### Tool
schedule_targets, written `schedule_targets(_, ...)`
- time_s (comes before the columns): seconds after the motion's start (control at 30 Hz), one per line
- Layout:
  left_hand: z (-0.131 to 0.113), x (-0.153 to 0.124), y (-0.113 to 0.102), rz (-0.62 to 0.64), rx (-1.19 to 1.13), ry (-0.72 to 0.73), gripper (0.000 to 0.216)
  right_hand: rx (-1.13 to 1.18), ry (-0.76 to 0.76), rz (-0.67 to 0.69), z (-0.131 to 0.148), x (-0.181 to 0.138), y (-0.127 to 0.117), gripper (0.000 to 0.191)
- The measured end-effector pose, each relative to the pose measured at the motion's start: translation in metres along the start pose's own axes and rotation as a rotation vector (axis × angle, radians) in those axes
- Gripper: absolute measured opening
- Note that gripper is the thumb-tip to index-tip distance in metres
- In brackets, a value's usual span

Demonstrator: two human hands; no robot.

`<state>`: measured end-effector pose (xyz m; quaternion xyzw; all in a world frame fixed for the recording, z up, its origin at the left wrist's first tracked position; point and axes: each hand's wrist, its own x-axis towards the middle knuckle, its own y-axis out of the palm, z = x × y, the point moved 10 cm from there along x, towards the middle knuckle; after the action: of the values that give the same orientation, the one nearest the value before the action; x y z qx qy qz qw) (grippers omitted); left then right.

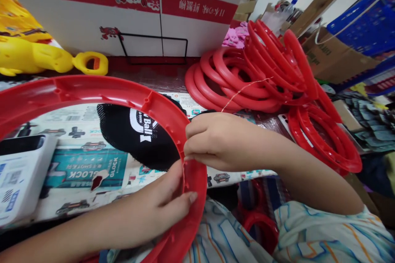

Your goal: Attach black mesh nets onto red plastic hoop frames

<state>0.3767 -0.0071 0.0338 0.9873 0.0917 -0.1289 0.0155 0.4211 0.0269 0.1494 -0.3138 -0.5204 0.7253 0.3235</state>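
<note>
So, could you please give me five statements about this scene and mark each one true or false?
1. The left hand grips the large red ring. True.
2. The right hand is held well away from that ring. False: it is at the ring's edge, close to the left hand.
3. A thin strand sticks up beyond the right hand. True.
4. The "KEEP FROZEN" lettering on the white carton reads upright. False: it appears upside down.
5. The wire frame by the carton is yellow. False: it is black.
</note>
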Motion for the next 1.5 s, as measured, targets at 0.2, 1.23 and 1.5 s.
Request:
schedule_targets(0.2,-0.004,0.003,0.006,-0.040,-0.500,0.059,0.049,0.002,-0.013,-0.053,0.005,-0.006,-0.010,0.019)
schedule_targets(1.23,0.012,0.012,-0.013,-0.074,-0.051,-0.041,0.044,-0.139,-0.110,0.088,0.020,-0.002,0.000,0.017)
schedule_targets(1.5,0.007,0.013,-0.009,-0.037,-0.161,-0.041,0.053,-0.016,0.005,0.112,-0.005,0.005,0.007,0.016)
